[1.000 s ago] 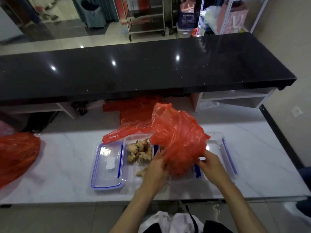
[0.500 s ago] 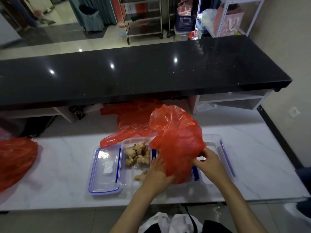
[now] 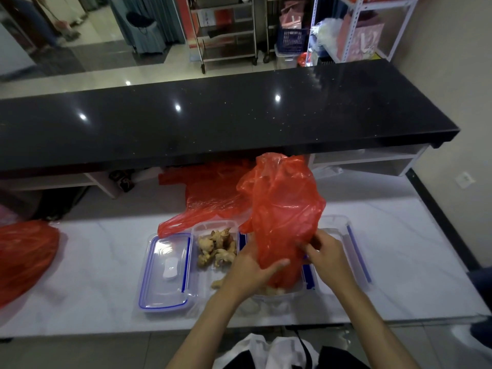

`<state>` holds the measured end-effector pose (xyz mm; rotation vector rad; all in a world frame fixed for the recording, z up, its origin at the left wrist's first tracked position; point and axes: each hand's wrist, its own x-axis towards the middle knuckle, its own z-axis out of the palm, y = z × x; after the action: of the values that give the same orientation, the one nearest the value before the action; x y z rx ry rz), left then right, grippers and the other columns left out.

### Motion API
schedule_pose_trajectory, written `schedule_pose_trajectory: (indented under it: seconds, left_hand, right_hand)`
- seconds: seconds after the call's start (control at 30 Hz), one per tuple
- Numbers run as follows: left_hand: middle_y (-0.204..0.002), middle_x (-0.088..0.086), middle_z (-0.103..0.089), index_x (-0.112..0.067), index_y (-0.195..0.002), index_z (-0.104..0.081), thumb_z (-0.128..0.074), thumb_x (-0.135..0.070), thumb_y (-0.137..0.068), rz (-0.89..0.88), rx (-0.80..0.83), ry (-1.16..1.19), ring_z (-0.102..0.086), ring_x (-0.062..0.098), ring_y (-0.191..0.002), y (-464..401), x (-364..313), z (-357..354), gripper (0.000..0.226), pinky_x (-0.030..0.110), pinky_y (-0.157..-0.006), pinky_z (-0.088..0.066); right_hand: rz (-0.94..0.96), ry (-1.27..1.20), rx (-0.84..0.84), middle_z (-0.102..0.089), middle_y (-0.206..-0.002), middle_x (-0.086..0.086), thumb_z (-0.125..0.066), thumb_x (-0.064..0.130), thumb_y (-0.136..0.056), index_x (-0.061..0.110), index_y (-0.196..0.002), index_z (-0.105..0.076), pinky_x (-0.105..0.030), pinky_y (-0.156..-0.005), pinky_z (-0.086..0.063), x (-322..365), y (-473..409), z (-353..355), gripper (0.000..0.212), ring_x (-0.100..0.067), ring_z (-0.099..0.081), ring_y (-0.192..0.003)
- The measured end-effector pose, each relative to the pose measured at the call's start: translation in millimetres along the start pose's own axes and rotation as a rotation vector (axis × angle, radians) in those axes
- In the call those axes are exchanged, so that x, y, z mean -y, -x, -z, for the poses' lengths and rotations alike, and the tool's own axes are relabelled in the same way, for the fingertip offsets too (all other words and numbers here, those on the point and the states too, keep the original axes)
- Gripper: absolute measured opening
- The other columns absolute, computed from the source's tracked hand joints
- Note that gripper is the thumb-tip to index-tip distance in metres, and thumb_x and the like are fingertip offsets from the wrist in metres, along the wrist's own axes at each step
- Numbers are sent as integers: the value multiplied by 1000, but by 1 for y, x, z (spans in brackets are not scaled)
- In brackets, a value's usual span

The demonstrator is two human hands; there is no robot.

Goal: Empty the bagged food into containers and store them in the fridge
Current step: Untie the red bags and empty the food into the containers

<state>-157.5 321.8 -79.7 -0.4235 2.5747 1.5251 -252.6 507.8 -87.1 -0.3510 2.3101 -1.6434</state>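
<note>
Both hands gripping red bag (image 3: 282,209). Our left hand (image 3: 250,267) is squeezing bag low down, thumb curled over plastic. Our right hand (image 3: 328,255) is pinching bag's right side. We are holding bag upright over clear box (image 3: 277,295), bag bottom dipping inside it. Ginger (image 3: 217,247) is sitting in next box (image 3: 213,226) to left. Lid (image 3: 166,270) is lying flat beside that, on white counter (image 3: 93,262). Other red bag (image 3: 213,198) is lying behind boxes.
</note>
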Motion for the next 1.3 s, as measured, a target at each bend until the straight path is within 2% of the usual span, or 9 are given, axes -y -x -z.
schedule_pose_trajectory:
  seconds: [0.23, 0.37, 0.53, 0.73, 0.87, 0.93, 1.1, 1.2, 1.3]
  left_hand:
    - [-100, -11, -71, -29, -104, -69, -64, -34, -101, -6, -180, 63, -68, 4, -87, -1, 11, -3, 7, 32, -82, -60]
    - [-82, -3, -71, -28, -86, -69, -63, -27, -103, 44, -171, 206, -68, 19, -78, 1, 9, -1, 17, 32, -71, -58]
    - [-95, -4, -76, -34, -98, -74, -70, -48, -94, -7, -218, 347, -73, 15, -91, 5, -3, 4, 15, 32, -81, -62]
    - [-88, 0, -76, -31, -95, -74, -70, -38, -95, 5, -372, 301, -72, 13, -82, 7, -1, 5, 8, 41, -75, -60]
    - [-128, -29, -60, -46, -157, -24, -75, -28, -94, -56, -445, 347, -61, -10, -113, 13, -14, 5, 83, 15, -89, -53]
    - [-144, -24, -48, -51, -160, -2, -77, -21, -92, -131, -490, 332, -56, -2, -128, 17, -16, 4, 105, 20, -100, -51]
    - [-160, 3, -34, -46, -158, -28, -67, -16, -100, -449, -523, -16, -33, 3, -148, 19, -17, 8, 76, 18, -113, -42]
    - [-157, -22, -31, -49, -155, -35, -66, -41, -99, -335, -344, 116, -35, 1, -146, 25, -31, 3, 64, 35, -114, -47]
    - [-151, -32, -35, -44, -159, -29, -73, -56, -88, -210, -286, 400, -43, -11, -137, 33, -50, 1, 85, 16, -106, -46]
  right_hand:
    - [-32, 101, 126, -73, -105, 18, -74, 28, -93, 38, -118, -66, -34, -89, -61, 3, -1, -3, 28, -3, -69, -99]
    - [-44, 222, 116, -72, -103, 17, -69, 14, -95, 27, -115, -72, -37, -93, -59, -2, 1, -4, 23, -1, -66, -96]
    - [39, 140, -8, -74, -85, 18, -64, 13, -100, 35, -98, -71, -24, -74, -57, 10, -1, -2, 23, -4, -69, -82]
    - [4, 62, 29, -76, -102, 12, -62, 22, -101, 31, -121, -68, -39, -81, -65, 9, 4, -7, 23, -11, -74, -93]
    - [13, 44, -18, -76, -102, 13, -65, 27, -100, 29, -118, -67, -42, -80, -65, 11, 7, -4, 19, -11, -74, -94]
    - [10, 32, -62, -76, -101, 13, -67, 27, -98, 28, -118, -65, -42, -81, -65, 15, 8, -3, 20, -10, -74, -93]
    - [76, -28, -92, -72, -110, 10, -66, 18, -99, 42, -143, -47, -32, -76, -65, 31, 20, -5, 53, -7, -73, -92]
    - [159, -27, -58, -67, -125, 11, -63, 20, -100, 50, -150, -37, -26, -82, -63, 43, 25, -5, 64, -3, -69, -103]
    - [245, -25, 136, -61, -133, 25, -63, 26, -99, 53, -150, -38, -27, -91, -60, 56, 34, -11, 63, -2, -65, -116]
